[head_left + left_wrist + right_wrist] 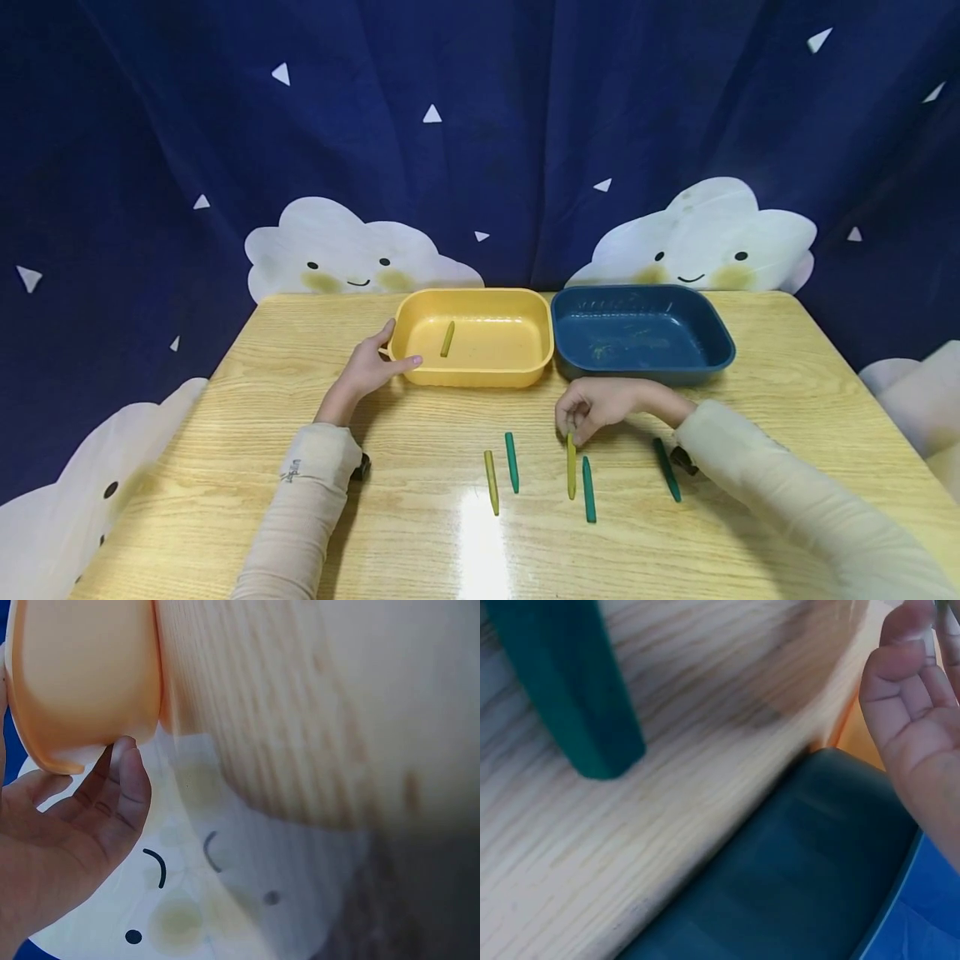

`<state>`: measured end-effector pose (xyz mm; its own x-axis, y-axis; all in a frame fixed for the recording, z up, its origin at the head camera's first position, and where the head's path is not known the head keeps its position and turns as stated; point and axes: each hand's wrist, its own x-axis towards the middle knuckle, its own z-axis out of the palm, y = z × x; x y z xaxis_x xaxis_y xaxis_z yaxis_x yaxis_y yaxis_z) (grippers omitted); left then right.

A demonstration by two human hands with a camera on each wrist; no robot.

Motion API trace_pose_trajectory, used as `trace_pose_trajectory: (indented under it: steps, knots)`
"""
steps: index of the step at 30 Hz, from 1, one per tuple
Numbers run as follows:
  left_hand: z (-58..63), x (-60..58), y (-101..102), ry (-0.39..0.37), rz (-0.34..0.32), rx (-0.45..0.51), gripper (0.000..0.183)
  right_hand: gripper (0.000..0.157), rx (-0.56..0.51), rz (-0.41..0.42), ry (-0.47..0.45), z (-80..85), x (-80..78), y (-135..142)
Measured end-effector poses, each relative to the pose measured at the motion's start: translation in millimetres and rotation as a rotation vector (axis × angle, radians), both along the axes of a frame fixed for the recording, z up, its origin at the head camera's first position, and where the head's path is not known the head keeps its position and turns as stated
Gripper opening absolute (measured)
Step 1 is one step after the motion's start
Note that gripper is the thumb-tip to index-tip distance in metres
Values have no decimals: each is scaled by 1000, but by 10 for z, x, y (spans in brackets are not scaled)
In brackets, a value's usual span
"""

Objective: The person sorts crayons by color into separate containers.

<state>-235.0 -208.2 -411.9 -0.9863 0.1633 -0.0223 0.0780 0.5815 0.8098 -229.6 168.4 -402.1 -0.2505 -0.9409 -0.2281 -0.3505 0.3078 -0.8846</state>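
Note:
My left hand (372,364) holds the left end of a yellow plastic bin (480,377), thumb at the front of the rim. Up close in the left wrist view, the fingers (133,784) reach to the bin's end wall (86,682). With thumb and fingertips, my right hand (600,407) pinches the far end of a yellow crayon (572,475) in front of the blue bin (637,367). Beside that crayon lies a green crayon (588,492). One yellow crayon (447,339) lies inside the yellow bin.
Left of the right hand lie another yellow crayon (491,483) and a green crayon (512,462). Near the right wrist is one more green crayon (666,471). Both bins stand side by side at the back of the wooden table (420,533), before a dark blue curtain (495,150).

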Motion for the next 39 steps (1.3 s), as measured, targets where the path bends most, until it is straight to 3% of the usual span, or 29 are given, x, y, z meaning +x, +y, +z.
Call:
trace_pose_trajectory:
  steps: [7, 22, 32, 39]
  knots:
    - [10, 4, -4, 0, 2, 3, 94, 7, -22, -21, -34, 97, 9, -20]
    - [4, 1, -8, -7, -1, 3, 95, 7, -106, -39, 54, 254, -19, -41]
    - [9, 7, -11, -24, 0, 16, 96, 7, -108, -141, 91, 359, -34, -63]
    - [22, 4, 0, -26, 7, 10, 96, 7, -150, -161, 132, 424, -72, -87]
